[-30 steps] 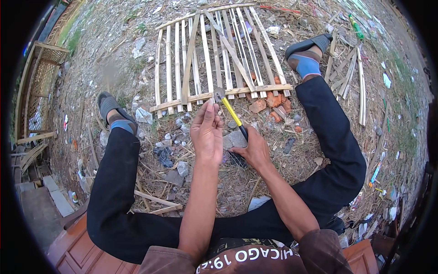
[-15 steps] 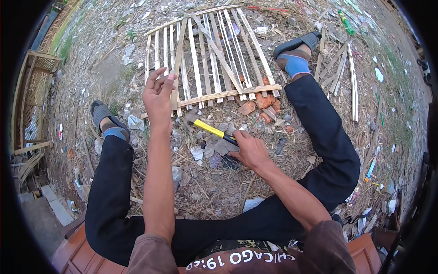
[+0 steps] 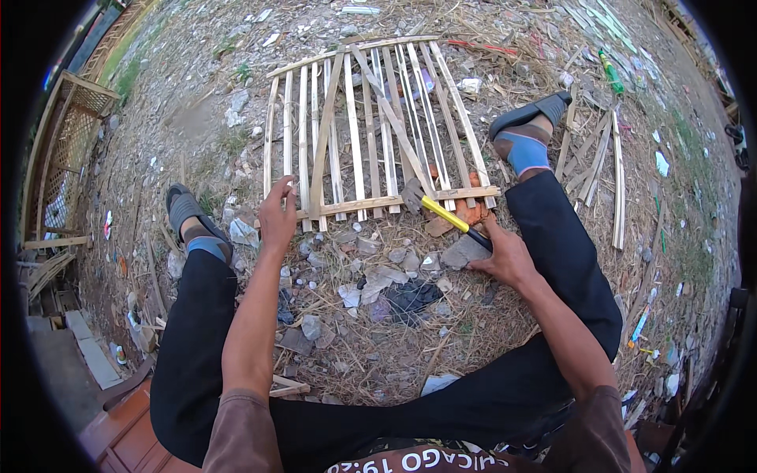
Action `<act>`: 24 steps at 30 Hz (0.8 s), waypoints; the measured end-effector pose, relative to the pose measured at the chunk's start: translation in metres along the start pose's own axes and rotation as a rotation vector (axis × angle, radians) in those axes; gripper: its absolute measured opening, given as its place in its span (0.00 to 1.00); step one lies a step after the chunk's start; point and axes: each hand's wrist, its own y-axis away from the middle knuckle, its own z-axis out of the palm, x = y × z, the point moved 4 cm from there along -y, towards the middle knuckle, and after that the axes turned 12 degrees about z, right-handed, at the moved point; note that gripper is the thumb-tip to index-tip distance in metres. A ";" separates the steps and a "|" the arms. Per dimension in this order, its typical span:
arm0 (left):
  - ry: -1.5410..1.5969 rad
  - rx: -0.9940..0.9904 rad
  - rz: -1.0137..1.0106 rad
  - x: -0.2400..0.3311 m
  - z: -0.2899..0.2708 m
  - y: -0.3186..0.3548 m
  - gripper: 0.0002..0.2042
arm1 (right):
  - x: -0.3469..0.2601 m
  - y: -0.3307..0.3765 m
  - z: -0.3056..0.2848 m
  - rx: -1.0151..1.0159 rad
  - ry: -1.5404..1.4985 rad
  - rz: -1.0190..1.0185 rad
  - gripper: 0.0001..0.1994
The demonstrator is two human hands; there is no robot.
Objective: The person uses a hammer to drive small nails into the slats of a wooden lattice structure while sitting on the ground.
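Down on the littered ground, a person sits with legs spread, black trousers and blue socks in dark sandals, one foot at about nine o'clock and the other at two o'clock. Between the feet, toward twelve o'clock, lies a bamboo slat panel: thin upright slats nailed to a cross rail along its near edge, with two slanted braces laid over them.

The left hand reaches out to the panel's near left corner, at about eleven o'clock from the lap; its fingers curl onto the end of the cross rail and the outermost slats, gripping the frame there.

The right hand sits at about one o'clock, closed around the black grip of a hammer. The hammer's yellow shaft runs up and left from the fist, and its metal head lies against the cross rail near the panel's right end, just beside some reddish brick pieces.

The two hands are well apart, with grey stones, dry straw and a dark scrap of cloth on the ground between them. Loose bamboo strips lie at three o'clock, beyond the right foot.
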 end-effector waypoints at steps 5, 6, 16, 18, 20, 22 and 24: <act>-0.068 -0.039 0.038 -0.010 0.002 0.007 0.13 | 0.013 -0.005 0.006 -0.017 -0.125 -0.028 0.28; -0.058 -0.051 0.048 -0.009 0.005 0.008 0.13 | 0.013 -0.007 0.005 -0.018 -0.139 -0.052 0.27; -0.019 -0.042 0.084 -0.013 0.016 0.018 0.11 | -0.001 -0.036 -0.007 0.248 -0.349 -0.236 0.15; -0.023 -0.004 0.066 -0.017 0.013 0.020 0.11 | -0.007 -0.054 -0.011 0.178 -0.370 -0.152 0.16; 0.039 0.012 0.037 -0.015 0.015 0.023 0.12 | -0.016 -0.066 -0.015 0.127 -0.376 -0.100 0.17; 0.194 -0.004 -0.088 -0.007 0.016 0.023 0.12 | -0.014 -0.077 -0.014 0.081 -0.339 -0.094 0.18; 0.187 0.035 -0.033 -0.010 0.015 0.019 0.12 | -0.008 -0.089 -0.004 0.036 -0.376 -0.100 0.18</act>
